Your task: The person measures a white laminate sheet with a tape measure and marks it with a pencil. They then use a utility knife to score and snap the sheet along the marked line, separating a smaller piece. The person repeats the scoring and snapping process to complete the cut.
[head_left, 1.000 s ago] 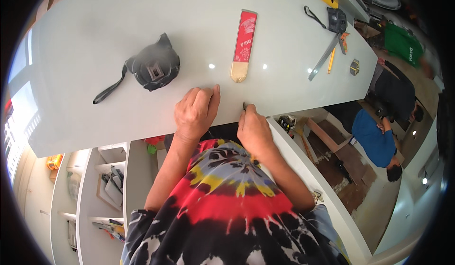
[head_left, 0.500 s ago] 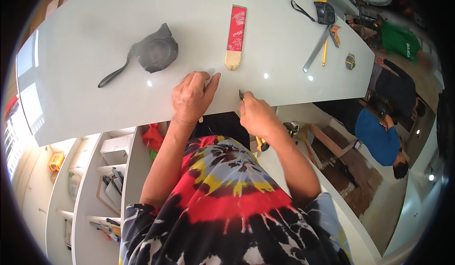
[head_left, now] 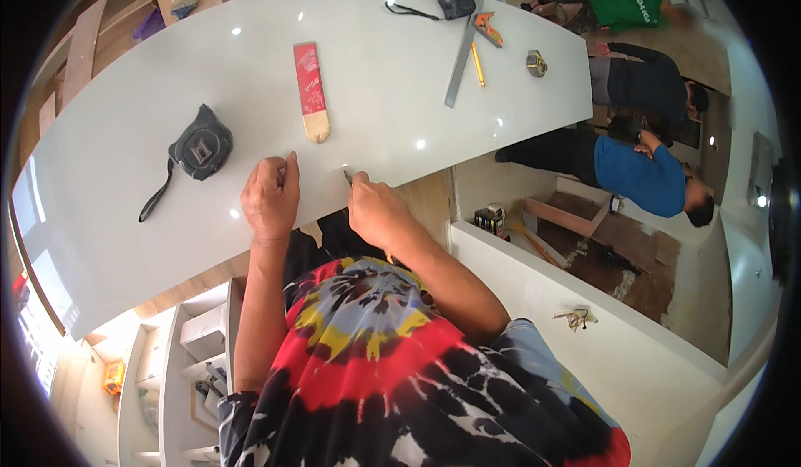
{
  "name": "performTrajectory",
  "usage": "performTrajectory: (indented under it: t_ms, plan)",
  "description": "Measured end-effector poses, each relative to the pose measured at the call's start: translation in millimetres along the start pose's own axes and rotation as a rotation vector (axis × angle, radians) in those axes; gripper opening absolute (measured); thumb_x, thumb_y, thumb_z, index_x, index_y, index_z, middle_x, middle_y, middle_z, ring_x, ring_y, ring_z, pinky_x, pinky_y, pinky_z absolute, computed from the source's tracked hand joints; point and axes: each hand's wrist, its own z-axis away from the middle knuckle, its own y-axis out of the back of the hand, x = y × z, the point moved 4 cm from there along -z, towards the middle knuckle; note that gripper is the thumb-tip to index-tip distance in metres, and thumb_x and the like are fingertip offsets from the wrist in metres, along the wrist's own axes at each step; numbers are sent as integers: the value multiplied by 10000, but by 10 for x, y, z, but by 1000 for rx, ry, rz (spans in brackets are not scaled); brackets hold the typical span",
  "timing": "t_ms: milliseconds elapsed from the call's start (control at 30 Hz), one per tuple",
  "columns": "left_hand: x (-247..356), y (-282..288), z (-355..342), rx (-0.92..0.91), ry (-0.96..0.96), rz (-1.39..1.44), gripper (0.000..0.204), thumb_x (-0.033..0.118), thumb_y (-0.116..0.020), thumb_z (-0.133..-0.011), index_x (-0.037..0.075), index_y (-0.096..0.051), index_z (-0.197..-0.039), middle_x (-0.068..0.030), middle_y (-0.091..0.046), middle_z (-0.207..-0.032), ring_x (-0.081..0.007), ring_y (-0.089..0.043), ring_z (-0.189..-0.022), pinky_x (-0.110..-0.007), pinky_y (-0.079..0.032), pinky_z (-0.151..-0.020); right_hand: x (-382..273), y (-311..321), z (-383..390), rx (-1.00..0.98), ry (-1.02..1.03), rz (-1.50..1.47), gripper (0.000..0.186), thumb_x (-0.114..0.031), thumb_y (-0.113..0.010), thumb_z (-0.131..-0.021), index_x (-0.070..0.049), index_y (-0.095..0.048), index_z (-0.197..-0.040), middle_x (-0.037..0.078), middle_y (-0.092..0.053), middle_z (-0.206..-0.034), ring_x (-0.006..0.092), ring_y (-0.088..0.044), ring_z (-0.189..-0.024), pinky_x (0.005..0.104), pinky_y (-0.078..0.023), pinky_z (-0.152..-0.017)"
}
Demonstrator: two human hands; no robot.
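Along the near edge of the white surface [head_left: 375, 116], my right grip [head_left: 380, 215] was closed in a pinch on one thin pointed tool [head_left: 348, 176]. Only its dark tip came clear of my fingers, just inside that edge; my hand covered nearly all the rest, so I could not make out its full shape. My left grip [head_left: 271, 198], to the left over the same edge, was narrow, its fingers curled under and the thumb alongside; I could not tell whether anything was held inside.

Of black tape measures I counted two: one [head_left: 203, 146] toward the left end with its strap trailing to the near edge, the other [head_left: 453, 1] at the far edge. One small yellow-and-black tape measure [head_left: 536, 64] sat near the right edge. Between my hands and the far edge lay one flat red-and-cream piece [head_left: 310, 91]. One steel rule [head_left: 460, 62] slanted toward the far edge, with one yellow pencil [head_left: 477, 65] beside it and one orange piece [head_left: 488, 29] near its upper end; whether rule and orange piece were joined was hard to tell.

Past the right edge were three people, in a green shirt [head_left: 622, 2], a dark shirt [head_left: 647, 79] and a blue shirt [head_left: 638, 175], the green-shirted one partly blurred. Below the near edge on the left, white shelves [head_left: 171, 333] were cut off by the dark rim of my view, their contents too small to name.
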Motion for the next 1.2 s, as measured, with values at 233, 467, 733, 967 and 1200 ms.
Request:
performTrajectory:
  t_ms: [233, 467, 733, 967, 1200]
  plan:
    - [30, 8, -25, -10, -21, -1, 230, 142, -807, -884, 83, -604, -795, -65, -572, -641, -255, -564, -538, -382, -457, -519, 24, 64, 52, 51, 39, -115, 218, -147, -505, -1009, 66, -512, -1052, 338, -688, -818, 524, -696, -828, 587, -562, -770]
    - [7, 2, -19, -16, -2, 21, 224, 135, -805, -880, 86, -603, -795, -60, -576, -635, -259, -571, -540, -381, -460, -516, -166, 518, 71, -229, 37, 126, 227, -131, -541, -998, 74, -518, -1093, 303, -696, -836, 497, -693, -873, 556, -547, -782]
    - [27, 16, -43, -23, -19, -11, 226, 141, -801, -882, 84, -601, -794, -57, -558, -628, -254, -569, -544, -391, -460, -521, 132, 910, 546, 126, -199, -517, 217, -220, -514, -1069, -6, -497, -1102, 255, -642, -754, 513, -632, -712, 583, -472, -655]
    - [-4, -5, 18, -11, -5, 7, 215, 130, -809, -874, 85, -611, -804, -54, -539, -621, -243, -534, -531, -381, -440, -522, 613, 108, 622, 147, 62, -434, 212, -209, -546, -1058, -5, -501, -1092, 260, -623, -777, 503, -627, -722, 538, -463, -638]
    - [-44, -8, 27, 27, -5, -43, 201, 135, -816, -877, 81, -632, -816, -38, -519, -608, -184, -486, -516, -333, -413, -514, 946, 80, 1002, 44, 164, -505, 267, -147, -551, -1025, -13, -449, -1232, 260, -674, -910, 455, -673, -858, 510, -513, -760]
